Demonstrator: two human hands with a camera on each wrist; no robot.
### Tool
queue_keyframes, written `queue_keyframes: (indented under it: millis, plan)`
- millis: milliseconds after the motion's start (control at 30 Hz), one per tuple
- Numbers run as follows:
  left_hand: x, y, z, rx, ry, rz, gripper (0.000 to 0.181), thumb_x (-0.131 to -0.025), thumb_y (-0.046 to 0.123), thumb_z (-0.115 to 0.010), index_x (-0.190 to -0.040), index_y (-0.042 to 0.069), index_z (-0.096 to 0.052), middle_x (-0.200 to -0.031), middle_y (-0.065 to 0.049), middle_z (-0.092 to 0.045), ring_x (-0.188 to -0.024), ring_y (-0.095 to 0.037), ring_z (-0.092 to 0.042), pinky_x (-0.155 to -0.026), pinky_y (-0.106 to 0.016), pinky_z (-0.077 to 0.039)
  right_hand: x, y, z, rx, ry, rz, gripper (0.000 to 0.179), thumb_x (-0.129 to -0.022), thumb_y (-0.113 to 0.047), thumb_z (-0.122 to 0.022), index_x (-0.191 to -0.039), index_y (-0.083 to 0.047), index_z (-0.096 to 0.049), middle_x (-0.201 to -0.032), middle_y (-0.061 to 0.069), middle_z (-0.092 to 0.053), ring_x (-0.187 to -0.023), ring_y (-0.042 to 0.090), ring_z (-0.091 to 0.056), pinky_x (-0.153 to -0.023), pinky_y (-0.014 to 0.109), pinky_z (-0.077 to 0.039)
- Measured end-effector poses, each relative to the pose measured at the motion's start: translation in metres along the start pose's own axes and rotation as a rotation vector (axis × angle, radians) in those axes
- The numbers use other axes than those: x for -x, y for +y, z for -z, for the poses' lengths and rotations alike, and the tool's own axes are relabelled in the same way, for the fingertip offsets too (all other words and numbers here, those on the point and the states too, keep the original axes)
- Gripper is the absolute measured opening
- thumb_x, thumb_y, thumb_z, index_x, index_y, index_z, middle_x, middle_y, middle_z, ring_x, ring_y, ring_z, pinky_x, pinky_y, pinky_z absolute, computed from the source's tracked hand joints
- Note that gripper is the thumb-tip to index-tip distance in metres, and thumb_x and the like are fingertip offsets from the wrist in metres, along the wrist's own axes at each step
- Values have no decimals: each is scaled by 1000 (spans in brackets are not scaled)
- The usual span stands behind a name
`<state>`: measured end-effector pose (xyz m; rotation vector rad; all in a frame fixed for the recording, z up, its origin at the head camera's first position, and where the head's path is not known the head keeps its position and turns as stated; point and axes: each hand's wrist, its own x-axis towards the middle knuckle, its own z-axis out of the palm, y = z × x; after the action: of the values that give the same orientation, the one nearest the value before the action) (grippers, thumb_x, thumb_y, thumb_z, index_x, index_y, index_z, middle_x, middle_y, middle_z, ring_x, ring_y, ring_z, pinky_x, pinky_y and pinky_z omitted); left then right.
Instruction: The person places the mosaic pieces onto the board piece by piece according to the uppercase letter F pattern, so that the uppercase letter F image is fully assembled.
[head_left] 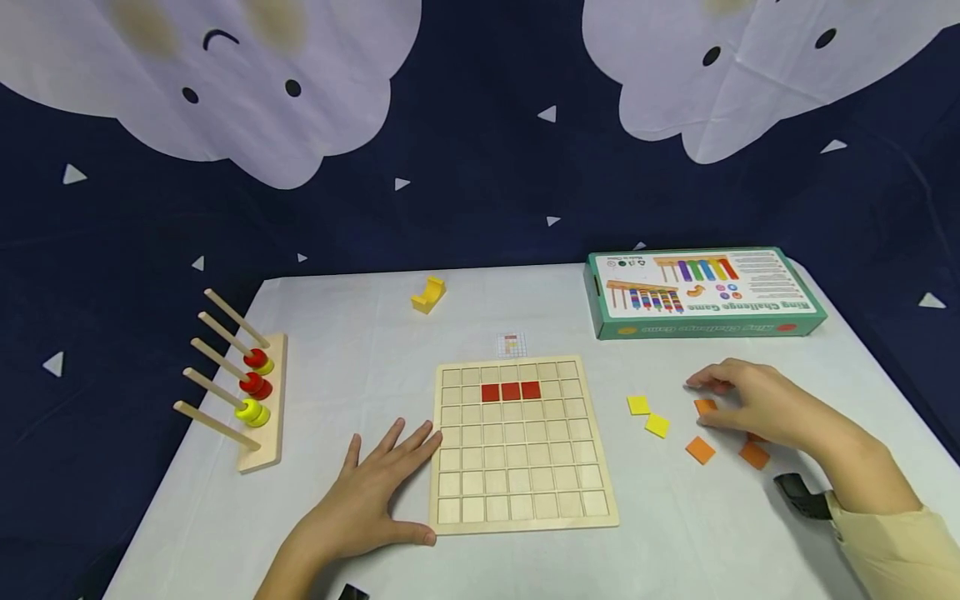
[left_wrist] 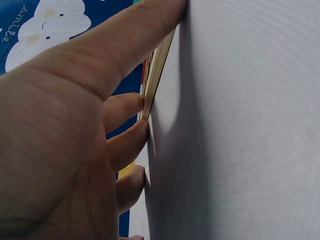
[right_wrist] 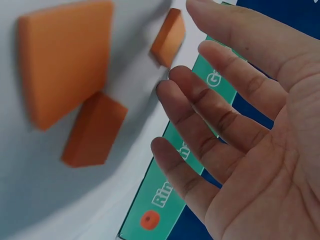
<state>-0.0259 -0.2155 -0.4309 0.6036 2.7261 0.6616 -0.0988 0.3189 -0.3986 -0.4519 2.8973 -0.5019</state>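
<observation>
A wooden grid board (head_left: 525, 482) lies on the table, with three red square tiles (head_left: 511, 392) side by side in its second row from the top. My left hand (head_left: 367, 504) is spread flat at the board's left side, a fingertip and the thumb right at its edge. To the right of the board my right hand (head_left: 772, 406) hovers over several orange square tiles (head_left: 701, 450), one of them between thumb and fingers in the head view. In the right wrist view its fingers are loosely extended and hold nothing, with an orange tile (right_wrist: 167, 37) near the fingertips.
Two yellow tiles (head_left: 657, 425) lie between board and right hand. A small printed pattern card (head_left: 512, 344) sits behind the board. At left stands a peg rack (head_left: 273, 400) with red and yellow rings. A yellow curved block (head_left: 429, 295) and a green game box (head_left: 705, 293) are at the back.
</observation>
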Motion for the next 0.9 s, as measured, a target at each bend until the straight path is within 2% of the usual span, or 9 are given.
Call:
queue_keyframes:
  millis: [100, 233, 333, 500, 667, 900]
  plan:
    - [0, 0, 0, 0, 0, -4, 119, -67, 73, -88, -168, 37, -36, -176, 11, -32, -168, -38, -20, -119, -89, -4, 4, 4, -2, 2, 3, -5, 54, -80, -33, -95, -125, -9, -77, -118, 5, -76, -104, 22, -69, -92, 44, -57]
    - [0, 1, 0, 0, 1, -5, 119, -67, 73, -88, -168, 37, -36, -176, 11, -32, -168, -37, -19, -119, -89, -4, 9, 8, -3, 1, 8, -21, 51, -81, -33, -94, -125, -11, -78, -118, 2, -76, -104, 21, -69, -91, 40, -57]
    - [0, 1, 0, -3, 1, -6, 119, -67, 73, -88, -168, 36, -37, -176, 10, -33, -168, -38, -20, -119, -89, -4, 12, 9, -5, -1, 20, -22, 46, -81, -31, -94, -122, -15, -79, -115, -2, -75, -101, 13, -66, -90, 34, -57]
    - [0, 0, 0, -3, 4, -7, 119, -67, 72, -88, -168, 36, -37, -176, 10, -33, -168, -38, -20, -119, -89, -4, 12, 11, -8, -2, 43, -1, 40, -80, -25, -94, -117, -18, -81, -113, -2, -73, -97, 6, -60, -85, 29, -56]
    - [0, 0, 0, 0, 1, -4, 119, -67, 72, -88, -168, 37, -37, -177, 10, -32, -168, -37, -19, -120, -88, -3, 13, 11, -9, -8, 62, 2, 35, -80, -21, -94, -112, -19, -82, -109, -4, -71, -94, 6, -58, -82, 25, -54]
    - [0, -1, -1, -4, 0, -4, 119, -68, 73, -87, -168, 37, -36, -177, 10, -32, -168, -37, -19, -120, -88, -3, 12, 11, -11, -7, 74, 19, 31, -79, -18, -95, -107, -17, -82, -106, -3, -71, -91, 7, -58, -80, 26, -54]
